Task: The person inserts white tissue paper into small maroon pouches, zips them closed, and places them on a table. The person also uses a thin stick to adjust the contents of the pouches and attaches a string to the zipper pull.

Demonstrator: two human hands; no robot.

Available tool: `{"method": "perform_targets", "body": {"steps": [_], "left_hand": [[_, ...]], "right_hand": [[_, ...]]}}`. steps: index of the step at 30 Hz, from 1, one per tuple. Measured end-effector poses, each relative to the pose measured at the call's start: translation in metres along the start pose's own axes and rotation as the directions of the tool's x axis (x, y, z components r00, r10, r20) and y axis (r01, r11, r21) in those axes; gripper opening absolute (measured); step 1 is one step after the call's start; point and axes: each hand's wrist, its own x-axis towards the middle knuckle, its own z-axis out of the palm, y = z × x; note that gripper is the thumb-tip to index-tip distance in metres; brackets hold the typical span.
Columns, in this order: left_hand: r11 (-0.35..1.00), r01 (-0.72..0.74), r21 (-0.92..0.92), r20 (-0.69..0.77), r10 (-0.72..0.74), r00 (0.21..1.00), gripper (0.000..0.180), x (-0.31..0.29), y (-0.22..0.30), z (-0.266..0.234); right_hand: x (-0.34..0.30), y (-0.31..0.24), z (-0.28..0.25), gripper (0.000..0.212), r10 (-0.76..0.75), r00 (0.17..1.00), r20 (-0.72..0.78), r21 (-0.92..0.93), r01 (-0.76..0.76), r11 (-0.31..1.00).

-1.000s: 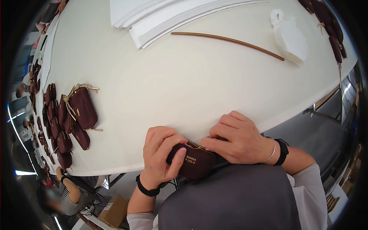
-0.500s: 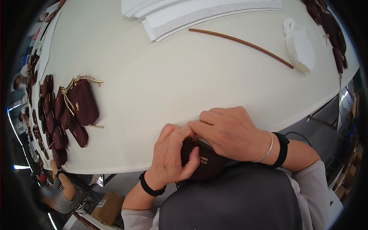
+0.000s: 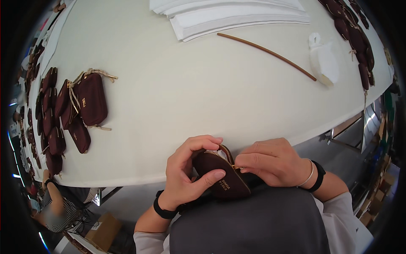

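A small dark burgundy zip pouch (image 3: 222,180) with gold lettering is held near the table's front edge, just above my lap. My left hand (image 3: 186,169) grips its left side, thumb across the front and fingers over the top. The gold-toothed zipper (image 3: 227,153) is partly undone, and something white shows in the gap. At the right end of that gap, my right hand (image 3: 272,161) pinches the zipper pull (image 3: 235,167) between thumb and curled fingers. The pouch's lower back is hidden against my dark apron (image 3: 249,220).
Burgundy pouches with cord straps (image 3: 93,99) lie in a cluster at left; more pouches (image 3: 357,38) line the far right. White sheets (image 3: 241,19), a thin brown stick (image 3: 266,51) and a white wrapped piece (image 3: 323,63) lie on the far table. A co-worker (image 3: 59,207) is at lower left.
My right hand has moved right and slightly down with the zipper pull. The zipper's parted top now shows, and the pouch is tilted more. My left fingers have shifted along the top edge.
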Motion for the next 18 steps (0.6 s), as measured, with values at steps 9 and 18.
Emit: {"method": "perform_targets", "body": {"steps": [9,18], "left_hand": [[0.984,0.120,-0.132,0.186,-0.095,0.978,0.028,-0.008,0.022,0.017],[0.951,-0.096,0.294,0.209,0.034,0.977,0.043,-0.014,0.064,0.056]], "right_hand": [[-0.031,-0.010,-0.010,0.023,-0.188,0.978,-0.095,-0.099,0.179,0.979],[-0.033,-0.028,-0.030,0.024,-0.271,0.945,-0.184,-0.219,0.230,0.948]]}}
